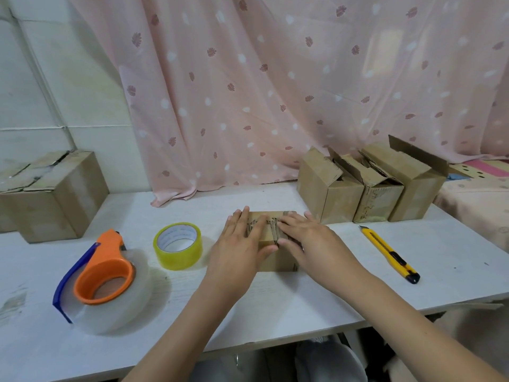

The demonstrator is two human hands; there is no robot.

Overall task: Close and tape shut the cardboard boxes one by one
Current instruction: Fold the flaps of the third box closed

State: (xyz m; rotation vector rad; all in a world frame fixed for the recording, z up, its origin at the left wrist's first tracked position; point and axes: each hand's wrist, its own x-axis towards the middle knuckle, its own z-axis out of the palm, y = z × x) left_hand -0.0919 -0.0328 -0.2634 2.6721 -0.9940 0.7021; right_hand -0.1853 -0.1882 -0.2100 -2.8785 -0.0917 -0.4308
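Note:
A small cardboard box (pixel 278 261) stands in the middle of the white table (pixel 275 304). My left hand (pixel 239 241) lies flat on its top flaps with straight fingers, thumb at the front edge. My right hand (pixel 305 239) presses flat on the right flaps, its fingertips meeting the left hand's at the centre seam. A yellow tape roll (pixel 178 246) stands just left of the box. Further left lies a clear tape roll in an orange and blue dispenser (pixel 103 277). Three open boxes (pixel 369 186) stand in a row at the back right.
A yellow utility knife (pixel 389 253) lies right of the box. A larger closed cardboard box (pixel 52 197) sits at the back left by the wall. A pink patterned curtain (pixel 275 92) hangs behind the table. The table's front edge runs below my forearms.

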